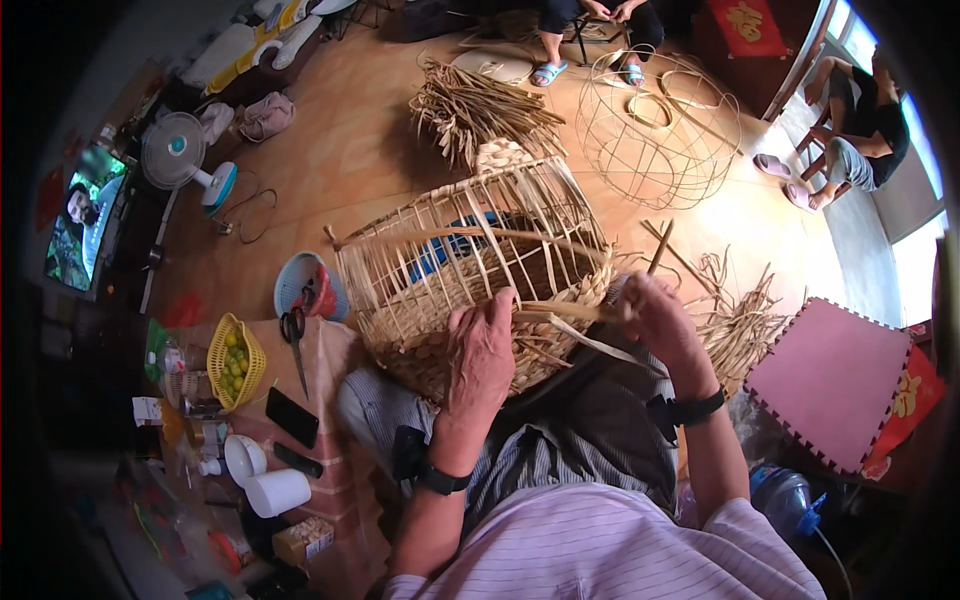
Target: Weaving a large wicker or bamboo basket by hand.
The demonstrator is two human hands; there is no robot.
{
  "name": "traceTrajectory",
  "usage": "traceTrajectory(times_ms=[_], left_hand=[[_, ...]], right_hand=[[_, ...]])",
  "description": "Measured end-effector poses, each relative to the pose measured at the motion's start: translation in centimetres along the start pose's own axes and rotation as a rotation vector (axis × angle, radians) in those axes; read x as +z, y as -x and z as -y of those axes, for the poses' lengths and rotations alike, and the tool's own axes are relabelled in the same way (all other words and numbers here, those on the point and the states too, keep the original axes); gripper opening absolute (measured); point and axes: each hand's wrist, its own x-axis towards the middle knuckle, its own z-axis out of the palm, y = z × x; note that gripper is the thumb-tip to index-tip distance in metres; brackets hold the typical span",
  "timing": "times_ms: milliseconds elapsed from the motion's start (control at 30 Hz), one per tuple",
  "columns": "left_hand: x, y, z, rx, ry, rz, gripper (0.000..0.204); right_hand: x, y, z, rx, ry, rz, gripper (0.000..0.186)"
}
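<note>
A half-woven straw basket (425,318) lies tilted across my lap. Its lower part is closely braided, while bare upright stakes show above. My left hand (482,350) is closed at the near side, fingertips pinching the weave by an upright stake. A flat tan straw strand (570,311) runs from there to my right hand (655,312), which is closed around it and slightly blurred. Beside it, a paler loose strand end (595,343) hangs toward my lap. Through the stakes a blue object (450,250) shows inside the basket; its kind is unclear.
Straw bundles lie beyond the basket (480,110) and at right (735,325), near a wire frame (660,130) and pink mat (830,385). Scissors (293,335), a phone (292,418) and a yellow fruit basket (222,360) are at left. Two people sit farther off.
</note>
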Motion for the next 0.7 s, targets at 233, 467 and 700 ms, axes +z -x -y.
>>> traceTrajectory(times_ms=[233,467,700], left_hand=[[0.3,-0.3,0.1,0.051,0.014,0.022,0.032],[-1.4,-2.2,0.1,-0.043,0.176,0.14,0.024],[-2.6,-3.1,1.1,-0.191,0.227,0.28,0.018]], right_hand=[[0.9,2.2,1.0,0.36,0.719,0.347,0.048],[-5.7,1.1,0.0,-0.15,-0.349,0.045,0.034],[-5.7,3.6,2.0,0.171,0.253,0.164,0.033]])
